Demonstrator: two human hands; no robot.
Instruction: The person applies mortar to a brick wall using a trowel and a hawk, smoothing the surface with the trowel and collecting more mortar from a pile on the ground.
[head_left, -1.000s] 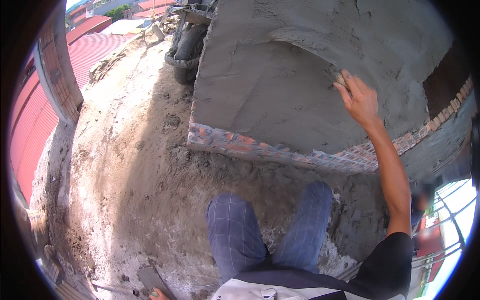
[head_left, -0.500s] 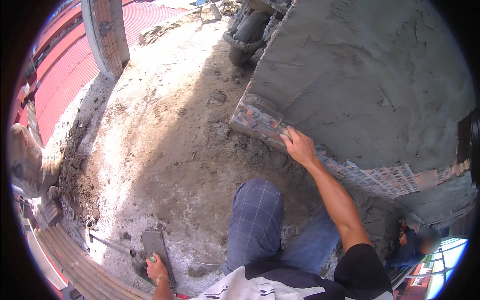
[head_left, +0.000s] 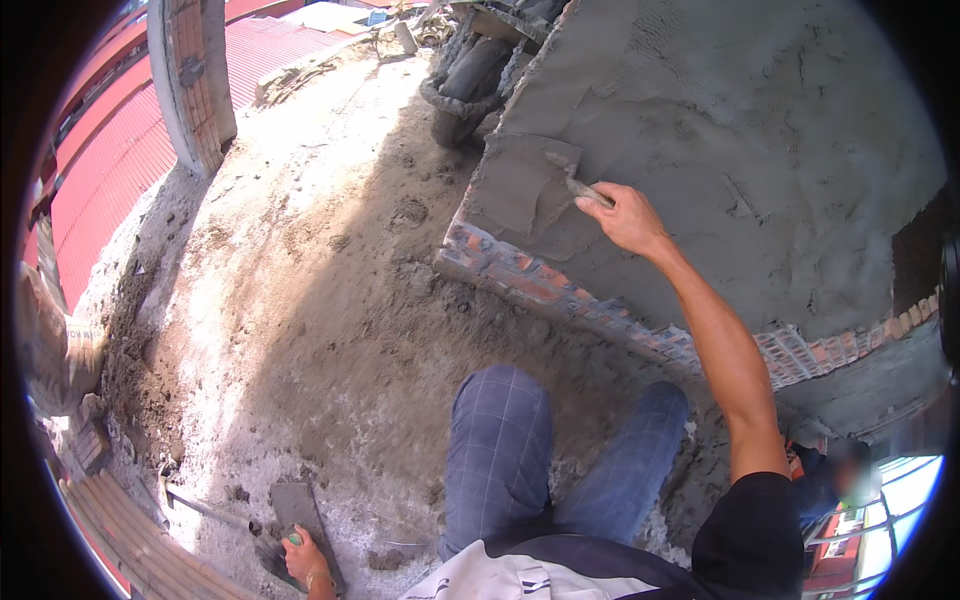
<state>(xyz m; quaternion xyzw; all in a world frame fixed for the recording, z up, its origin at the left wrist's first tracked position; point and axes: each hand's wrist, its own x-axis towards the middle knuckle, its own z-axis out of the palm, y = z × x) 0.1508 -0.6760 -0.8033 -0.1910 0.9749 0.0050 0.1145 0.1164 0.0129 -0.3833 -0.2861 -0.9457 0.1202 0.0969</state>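
My right hand (head_left: 625, 215) is closed round the handle of a plastering trowel (head_left: 592, 192). The flat, mortar-smeared blade lies against wet grey plaster (head_left: 720, 150) near the wall's left edge. Below the plaster runs a strip of bare red brick (head_left: 530, 268). Down at the lower left, my left hand (head_left: 308, 562) grips a green-ended handle over a long flat grey float (head_left: 297, 505), which rests on or just above the dusty ground. Beside that hand is a dark, flat-ended tool (head_left: 270, 558), partly hidden.
Mortar-stained ground (head_left: 350, 300) spreads between my knees and a brick-and-concrete post (head_left: 190, 90). A dirty wheel (head_left: 470, 85) stands by the wall's far corner. At left are a sack (head_left: 65, 345), a metal bar (head_left: 210, 508) and stacked poles (head_left: 140, 530). Another person (head_left: 830, 475) is at lower right.
My right hand has moved up from the bare brick strip onto the plaster, carrying the trowel, whose blade now shows flat. The left hand keeps its grip low down. The view has shifted slightly.
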